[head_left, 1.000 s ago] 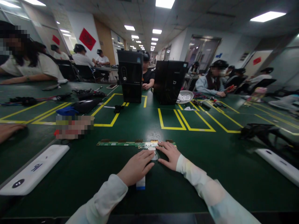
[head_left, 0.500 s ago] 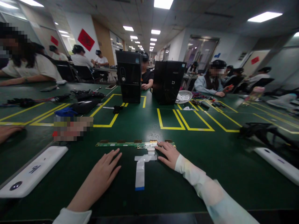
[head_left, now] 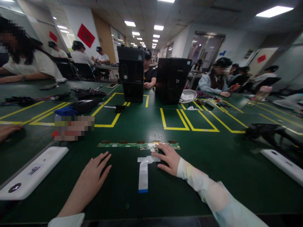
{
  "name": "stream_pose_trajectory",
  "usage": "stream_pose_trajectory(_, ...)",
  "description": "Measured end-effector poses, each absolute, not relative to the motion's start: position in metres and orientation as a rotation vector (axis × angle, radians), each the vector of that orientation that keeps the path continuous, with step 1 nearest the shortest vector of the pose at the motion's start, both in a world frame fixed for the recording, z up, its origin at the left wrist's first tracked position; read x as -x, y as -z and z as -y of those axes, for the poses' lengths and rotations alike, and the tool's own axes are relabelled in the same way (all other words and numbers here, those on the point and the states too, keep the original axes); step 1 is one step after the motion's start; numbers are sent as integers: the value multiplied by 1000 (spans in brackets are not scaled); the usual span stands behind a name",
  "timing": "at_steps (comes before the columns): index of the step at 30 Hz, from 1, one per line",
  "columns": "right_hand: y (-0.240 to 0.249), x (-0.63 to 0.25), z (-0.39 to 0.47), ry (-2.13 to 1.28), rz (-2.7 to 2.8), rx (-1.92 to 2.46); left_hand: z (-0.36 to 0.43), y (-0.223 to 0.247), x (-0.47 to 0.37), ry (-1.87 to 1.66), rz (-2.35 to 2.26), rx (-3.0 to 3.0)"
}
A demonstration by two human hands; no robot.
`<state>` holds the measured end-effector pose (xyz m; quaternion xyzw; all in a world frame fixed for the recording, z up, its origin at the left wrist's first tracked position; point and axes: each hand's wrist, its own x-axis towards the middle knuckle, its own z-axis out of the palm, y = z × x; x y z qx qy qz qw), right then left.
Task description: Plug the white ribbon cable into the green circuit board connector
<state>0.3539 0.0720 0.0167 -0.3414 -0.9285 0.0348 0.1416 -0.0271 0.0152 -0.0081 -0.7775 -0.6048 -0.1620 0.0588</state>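
Observation:
A long, narrow green circuit board (head_left: pixel 129 145) lies crosswise on the dark green table, with brown tabs along its far edge. From its connector area a white flat ribbon cable (head_left: pixel 143 175) runs toward me, folded near the top and ending in a blue strip. My right hand (head_left: pixel 169 159) has its fingers spread over the board's right part, with the fingertips at the connector. My left hand (head_left: pixel 94 173) rests flat on the table, left of the cable and apart from it, fingers stretched out and holding nothing.
Two black computer towers (head_left: pixel 130 75) stand upright ahead. White numbered devices (head_left: pixel 35 173) lie at the left and right. A white basket (head_left: pixel 188 95), black cables (head_left: pixel 90 93) and a black pouch (head_left: pixel 87 107) sit farther back. Other people work around the table. Yellow tape marks rectangles.
My left hand has moved left, away from the board and cable. My right hand's fingers have shifted slightly left over the connector. The view has shifted a little.

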Motion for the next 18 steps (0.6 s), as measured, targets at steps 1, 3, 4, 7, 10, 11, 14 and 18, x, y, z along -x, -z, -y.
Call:
stream_pose_trajectory(1,-17,-351,-71,-113,2694,1003,-15,7,26,497,1837,2352)
stream_pose_trajectory(3,-17,-348,-71,-131,2708,1051,-14,6,25,505,1840,2348)
stream_pose_trajectory(4,-16,-346,-71,-137,2710,1074,-14,6,25,509,1838,2347)
stream_pose_trajectory(7,-14,-346,-71,-136,2714,1109,-13,5,23,520,1833,2342)
stream_pose_trajectory(10,-14,-352,-66,-108,2713,1129,-13,4,22,517,1843,2339)
stream_pose_trajectory(11,-14,-356,-63,-96,2710,1138,-13,3,22,509,1850,2341)
stream_pose_trajectory(14,-13,-379,-48,-45,2685,1174,-13,2,21,477,1876,2348)
stream_pose_trajectory(18,-3,-429,-16,83,2595,1290,-13,2,21,458,1899,2346)
